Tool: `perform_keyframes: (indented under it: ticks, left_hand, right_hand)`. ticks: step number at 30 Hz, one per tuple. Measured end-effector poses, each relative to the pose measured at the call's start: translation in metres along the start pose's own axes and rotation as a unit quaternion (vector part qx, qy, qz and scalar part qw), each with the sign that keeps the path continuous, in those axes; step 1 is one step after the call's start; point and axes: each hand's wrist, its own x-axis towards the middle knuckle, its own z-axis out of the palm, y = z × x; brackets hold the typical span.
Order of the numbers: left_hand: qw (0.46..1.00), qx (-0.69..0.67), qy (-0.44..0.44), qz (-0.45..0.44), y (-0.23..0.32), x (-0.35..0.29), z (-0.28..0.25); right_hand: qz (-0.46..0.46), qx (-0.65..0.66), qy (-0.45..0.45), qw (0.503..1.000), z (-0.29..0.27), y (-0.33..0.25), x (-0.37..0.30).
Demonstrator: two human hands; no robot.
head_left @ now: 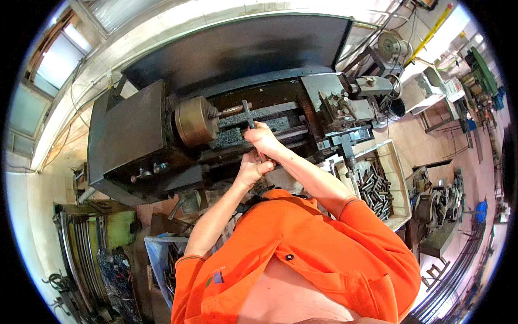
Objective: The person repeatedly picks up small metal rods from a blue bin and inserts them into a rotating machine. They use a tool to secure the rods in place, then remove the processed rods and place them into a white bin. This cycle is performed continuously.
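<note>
My left hand [252, 169] and my right hand [261, 137] are both closed round one long, flat grey metal tool with a reddish lower part [249, 114]. The right grips higher up, the left just below it, near my waist. Past my right hand the tool's upper end stands over the lathe bed, beside the end of a short metal rod [233, 110]. That rod sticks out of the round brass-coloured chuck [195, 122] on the lathe. Whether tool and rod touch, I cannot tell. My fingers hide the tool's middle.
The dark headstock [129, 129] with its levers stands left, the tool post [339, 105] right. Metal chips [229, 138] lie under the chuck. A crate [400, 183] full of metal pins [376, 186] is near my right elbow. Bar stock [81, 254] stands lower left.
</note>
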Motion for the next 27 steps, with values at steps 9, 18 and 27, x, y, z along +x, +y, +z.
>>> perform_keyframes:
  ticks: [9,18,27]
  left_hand:
    - [0.978,0.197,-0.065,0.002,-0.008,0.018,0.025]
    - [0.833,0.532,-0.055,0.141,0.001,-0.011,0.058]
    - [0.825,0.485,-0.161,0.24,-0.02,-0.036,0.101]
  right_hand:
    - [-0.031,0.21,0.087,0.973,-0.045,0.011,-0.029]
    - [-0.081,0.26,0.171,0.947,-0.064,0.023,-0.126]
    - [-0.169,0.355,0.251,0.884,-0.084,0.037,-0.196]
